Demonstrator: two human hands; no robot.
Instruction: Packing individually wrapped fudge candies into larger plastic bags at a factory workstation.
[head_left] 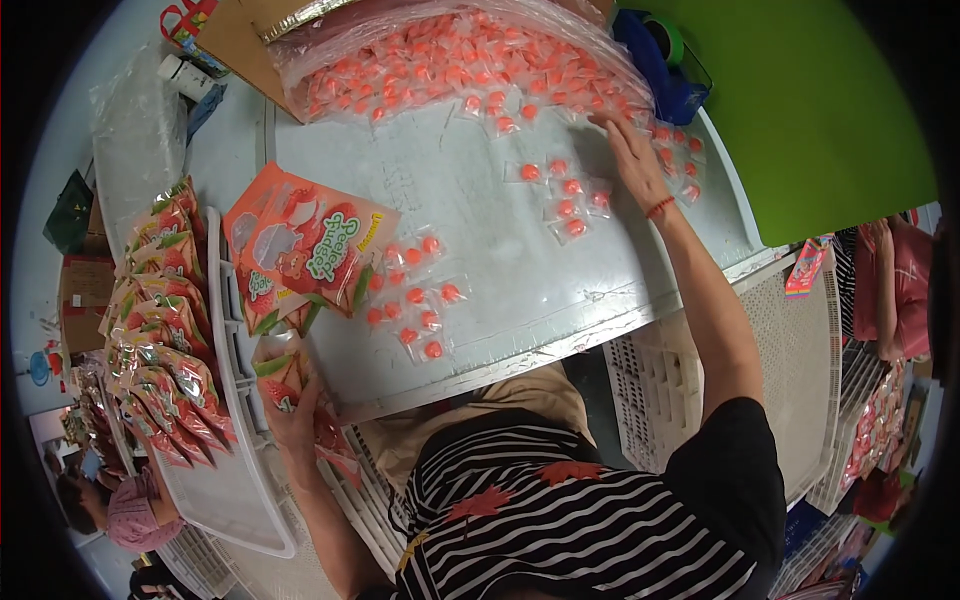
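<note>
My left hand [292,418] is closed on a red printed pouch [283,372] at the table's left front edge. Empty-looking flat pouches [300,225] lie fanned on the table just beyond it. Beside them sits a group of small clear packets [414,296], each with a round orange-red candy. My right hand [634,165] reaches over the far right of the table, its fingers stretched out by the edge of the big candy heap [470,60]. Loose candy packets [566,190] lie to its left, and more packets [690,150] lie to its right.
A white plastic tray [235,500] at the left holds a row of filled pouches [165,320]. A blue tape dispenser [685,100] stands at the back right beside a green surface [840,100]. Stacked plastic crates [655,385] stand below the table's right front. Other people are at both sides.
</note>
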